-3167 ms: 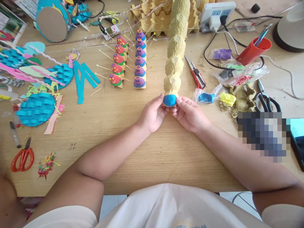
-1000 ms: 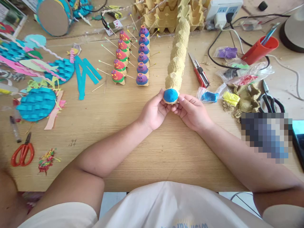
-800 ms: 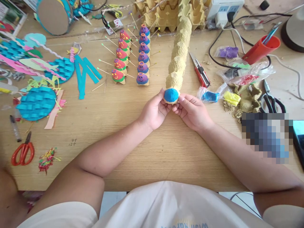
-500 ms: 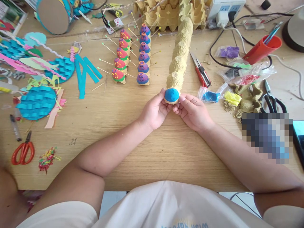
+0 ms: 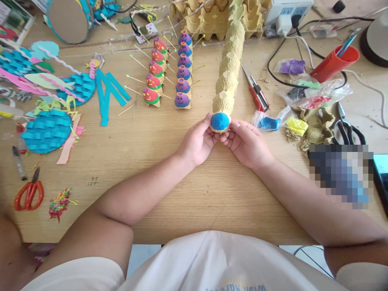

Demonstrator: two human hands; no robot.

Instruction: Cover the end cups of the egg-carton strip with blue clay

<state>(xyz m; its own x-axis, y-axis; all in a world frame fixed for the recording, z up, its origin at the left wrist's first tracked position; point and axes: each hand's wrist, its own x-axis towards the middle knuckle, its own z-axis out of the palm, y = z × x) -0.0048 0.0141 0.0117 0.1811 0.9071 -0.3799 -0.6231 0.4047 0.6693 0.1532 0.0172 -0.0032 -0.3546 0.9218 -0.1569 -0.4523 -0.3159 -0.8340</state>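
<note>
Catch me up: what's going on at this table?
A person at a wooden table pinches the near end of a long egg-carton strip between left hand and right hand. That end cup is capped with blue clay. Two rows of painted cups stand to the left; a red utility knife and a bagged blue lump lie to the right.

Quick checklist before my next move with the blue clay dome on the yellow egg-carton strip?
1. Left hand pinches the blue clay dome at one side: ok.
2. Right hand pinches the other side: ok.
3. Dome sits on the near end of the long yellow egg-carton strip: ok.
4. Red utility knife lies apart from both hands: ok.
5. Clear bag of blue clay lies beside the right hand: ok.
6. Clay bonded underneath: cannot tell.
</note>
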